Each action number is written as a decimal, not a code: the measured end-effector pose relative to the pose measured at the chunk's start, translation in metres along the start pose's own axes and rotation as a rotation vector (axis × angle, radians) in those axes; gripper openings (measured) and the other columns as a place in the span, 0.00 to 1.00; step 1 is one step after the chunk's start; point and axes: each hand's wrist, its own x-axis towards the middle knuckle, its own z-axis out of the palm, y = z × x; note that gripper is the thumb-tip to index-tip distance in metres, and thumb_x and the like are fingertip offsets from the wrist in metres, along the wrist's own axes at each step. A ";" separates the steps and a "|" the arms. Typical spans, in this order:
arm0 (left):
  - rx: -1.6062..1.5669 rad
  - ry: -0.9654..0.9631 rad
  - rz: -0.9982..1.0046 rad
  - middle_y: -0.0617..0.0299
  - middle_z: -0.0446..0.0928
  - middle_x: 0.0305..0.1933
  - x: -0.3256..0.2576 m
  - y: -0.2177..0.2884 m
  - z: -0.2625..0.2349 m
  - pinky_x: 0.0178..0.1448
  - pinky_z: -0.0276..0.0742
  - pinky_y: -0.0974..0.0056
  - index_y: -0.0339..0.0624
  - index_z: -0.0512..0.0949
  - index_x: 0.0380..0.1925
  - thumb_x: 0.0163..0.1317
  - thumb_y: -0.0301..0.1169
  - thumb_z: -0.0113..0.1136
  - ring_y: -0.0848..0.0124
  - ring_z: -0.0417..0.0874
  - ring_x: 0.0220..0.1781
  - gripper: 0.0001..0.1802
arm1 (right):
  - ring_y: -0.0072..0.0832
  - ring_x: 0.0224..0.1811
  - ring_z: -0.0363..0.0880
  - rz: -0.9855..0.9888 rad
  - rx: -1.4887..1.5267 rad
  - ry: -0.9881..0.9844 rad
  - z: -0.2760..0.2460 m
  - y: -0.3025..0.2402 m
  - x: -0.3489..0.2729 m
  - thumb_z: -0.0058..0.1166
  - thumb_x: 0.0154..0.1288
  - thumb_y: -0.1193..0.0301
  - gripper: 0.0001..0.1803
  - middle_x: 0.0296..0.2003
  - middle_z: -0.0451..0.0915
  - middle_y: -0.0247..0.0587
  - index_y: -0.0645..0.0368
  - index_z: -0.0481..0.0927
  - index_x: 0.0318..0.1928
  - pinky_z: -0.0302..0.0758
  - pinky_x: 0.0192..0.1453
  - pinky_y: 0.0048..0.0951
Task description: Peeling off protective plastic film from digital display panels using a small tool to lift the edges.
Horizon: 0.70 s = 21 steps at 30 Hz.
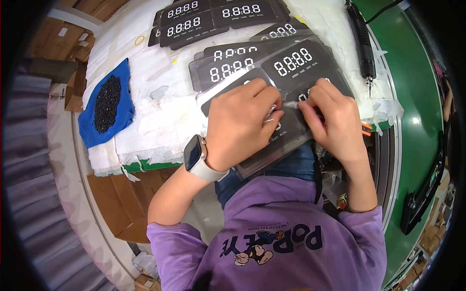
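A sheet of black display panels (297,54) with white segment digits lies at the table's near edge, partly over my lap. My left hand (242,119), with a watch on its wrist, is closed over the sheet's left part. Its thumb and index finger pinch a shiny bit of clear film. On the right, my right hand (334,116) is closed too, fingertips pinching a small whitish strip of film (290,104) between the hands. Whether both bits are one piece I cannot tell. My fingers hide part of the digits. More black panels (221,72) lie under and behind this sheet.
Further panels (238,14) are stacked at the back of the white-covered table (150,116). A blue cloth (124,114) with small black pieces lies left. A black electric screwdriver (361,46) lies at the right edge, beside a green surface (403,53). A cardboard box (121,203) stands below left.
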 end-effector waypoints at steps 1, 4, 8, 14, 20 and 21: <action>0.004 -0.003 -0.004 0.64 0.79 0.32 0.000 0.000 0.000 0.29 0.76 0.63 0.44 0.82 0.35 0.54 0.24 0.73 0.66 0.83 0.25 0.10 | 0.49 0.25 0.79 -0.039 0.060 -0.025 -0.001 0.001 0.000 0.65 0.61 0.74 0.09 0.31 0.74 0.43 0.60 0.75 0.32 0.75 0.28 0.45; -0.012 0.003 0.009 0.63 0.79 0.32 0.002 0.000 0.001 0.30 0.77 0.62 0.43 0.82 0.35 0.53 0.24 0.73 0.64 0.83 0.27 0.11 | 0.48 0.25 0.79 -0.070 0.041 -0.033 -0.002 0.000 0.000 0.65 0.61 0.74 0.09 0.31 0.74 0.43 0.60 0.76 0.32 0.75 0.28 0.44; -0.015 0.013 -0.003 0.61 0.79 0.33 0.004 0.001 0.001 0.30 0.77 0.61 0.42 0.82 0.35 0.53 0.23 0.74 0.62 0.83 0.29 0.11 | 0.49 0.25 0.79 -0.015 0.069 0.025 0.000 0.003 -0.004 0.65 0.61 0.73 0.09 0.31 0.74 0.43 0.60 0.75 0.32 0.75 0.28 0.45; -0.010 -0.017 -0.025 0.61 0.78 0.33 0.002 -0.001 -0.001 0.30 0.75 0.61 0.42 0.81 0.34 0.53 0.23 0.74 0.64 0.81 0.27 0.10 | 0.50 0.26 0.79 0.080 0.017 0.044 0.001 -0.001 -0.004 0.64 0.62 0.73 0.09 0.31 0.74 0.43 0.60 0.75 0.32 0.75 0.28 0.46; 0.003 -0.012 -0.025 0.62 0.77 0.32 0.004 0.000 0.002 0.29 0.75 0.61 0.43 0.82 0.34 0.53 0.23 0.74 0.64 0.81 0.26 0.10 | 0.49 0.26 0.79 -0.008 0.044 0.031 -0.001 0.005 -0.003 0.64 0.62 0.74 0.09 0.31 0.74 0.43 0.59 0.75 0.32 0.75 0.28 0.45; 0.014 -0.017 -0.031 0.62 0.77 0.33 0.004 0.001 0.002 0.30 0.75 0.61 0.43 0.82 0.34 0.53 0.23 0.74 0.64 0.81 0.27 0.10 | 0.49 0.26 0.79 -0.019 0.046 0.030 -0.001 0.005 -0.002 0.64 0.61 0.74 0.09 0.31 0.73 0.43 0.59 0.75 0.32 0.75 0.28 0.45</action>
